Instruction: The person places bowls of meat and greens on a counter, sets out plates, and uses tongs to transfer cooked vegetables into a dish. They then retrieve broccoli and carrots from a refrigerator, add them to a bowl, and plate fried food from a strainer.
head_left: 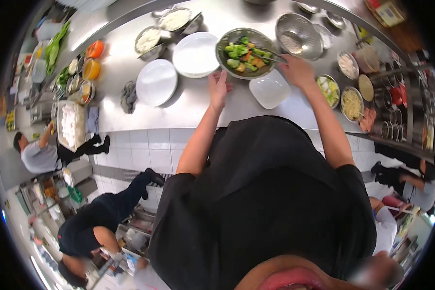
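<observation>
A metal colander bowl (pixel 221 57) of mixed vegetables (pixel 246 54), with broccoli and orange pieces, stands on the steel counter before me. My right hand (pixel 298 71) is closed on the end of metal tongs (pixel 274 57), whose tips reach in among the vegetables. Just below the bowl's left side, my left hand (pixel 219 90) holds nothing, its thumb apart from loosely bent fingers. A white square dish (pixel 269 91) sits below the bowl, between my hands. Stacked white round plates (pixel 195 54) are left of the bowl, close to my left fingertips.
Another white plate (pixel 156 83) and a crumpled grey cloth (pixel 128 96) lie to the left. An emptier colander (pixel 298 33) stands at right, beyond my right hand. Bowls of cut vegetables (pixel 327 90) and noodles (pixel 352 104) line the right side. Other people work behind and beside me.
</observation>
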Demonstrator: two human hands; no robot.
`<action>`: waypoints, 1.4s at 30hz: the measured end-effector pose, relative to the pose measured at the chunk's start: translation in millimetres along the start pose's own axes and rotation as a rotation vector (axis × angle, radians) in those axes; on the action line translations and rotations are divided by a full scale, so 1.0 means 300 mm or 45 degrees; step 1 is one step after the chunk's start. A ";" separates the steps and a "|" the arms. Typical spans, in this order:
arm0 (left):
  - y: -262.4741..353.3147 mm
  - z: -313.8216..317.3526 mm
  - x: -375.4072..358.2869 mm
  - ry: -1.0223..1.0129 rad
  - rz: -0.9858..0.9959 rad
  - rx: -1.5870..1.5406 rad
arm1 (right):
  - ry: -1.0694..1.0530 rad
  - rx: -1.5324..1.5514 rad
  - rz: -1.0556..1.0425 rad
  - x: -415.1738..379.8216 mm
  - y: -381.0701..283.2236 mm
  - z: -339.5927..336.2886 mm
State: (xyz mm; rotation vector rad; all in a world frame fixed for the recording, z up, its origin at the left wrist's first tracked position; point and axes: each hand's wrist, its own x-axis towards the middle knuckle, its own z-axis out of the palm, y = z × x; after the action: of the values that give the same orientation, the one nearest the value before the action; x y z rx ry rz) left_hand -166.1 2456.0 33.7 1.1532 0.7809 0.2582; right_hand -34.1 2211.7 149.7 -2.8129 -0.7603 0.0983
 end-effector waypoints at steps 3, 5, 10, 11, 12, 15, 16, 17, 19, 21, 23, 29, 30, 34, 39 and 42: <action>-0.020 -0.153 0.002 0.395 0.498 0.852 | -0.060 -0.152 0.017 0.024 -0.016 0.017; -0.033 -0.235 0.050 0.667 0.860 1.578 | -0.056 -0.119 -0.014 0.041 -0.002 0.042; -0.009 -0.344 0.156 0.565 0.794 1.811 | -0.052 -0.082 0.135 -0.026 -0.018 -0.047; -0.015 -0.361 0.178 0.518 0.814 1.798 | 0.054 -0.010 0.098 -0.064 0.005 -0.065; -0.015 -0.375 0.196 0.483 0.831 1.791 | 0.160 0.068 0.050 -0.097 0.013 -0.079; 0.004 -0.399 0.213 0.464 0.869 1.822 | -0.089 0.209 0.298 -0.233 -0.003 -0.191; 0.002 -0.397 0.221 0.452 0.885 1.812 | -0.097 0.189 0.315 -0.292 0.003 -0.205; 0.008 -0.403 0.230 0.453 0.925 1.787 | -0.105 0.230 0.284 -0.343 0.006 -0.209; 0.029 -0.419 0.257 0.441 0.923 1.779 | -0.110 0.277 0.251 -0.406 0.006 -0.169; 0.038 -0.442 0.289 0.427 0.963 1.746 | -0.129 0.136 0.169 -0.462 0.010 -0.102; 0.036 -0.459 0.330 0.404 1.005 1.734 | -0.107 0.105 0.153 -0.481 0.009 -0.073; 0.241 -0.401 0.274 0.176 1.049 2.001 | 0.079 -0.016 0.129 -0.340 -0.079 -0.156; 0.217 -0.424 0.341 0.169 1.059 1.999 | 0.086 -0.017 0.138 -0.298 -0.087 -0.156; 0.144 -0.427 0.432 -0.386 1.365 2.095 | 0.053 -0.354 0.067 -0.172 -0.084 -0.144; 0.279 -0.394 0.270 -0.444 1.310 1.887 | 0.156 -0.501 -0.210 -0.051 -0.084 -0.134; 0.399 -0.386 0.147 -0.300 1.042 1.752 | 0.073 -0.674 -0.216 0.009 -0.100 -0.093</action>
State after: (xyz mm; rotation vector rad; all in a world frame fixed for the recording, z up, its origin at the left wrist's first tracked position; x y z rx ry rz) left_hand -188.4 2613.2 100.7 2.7409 0.1306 0.2338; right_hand -43.0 2232.7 183.9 -3.1963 -1.1505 -0.2474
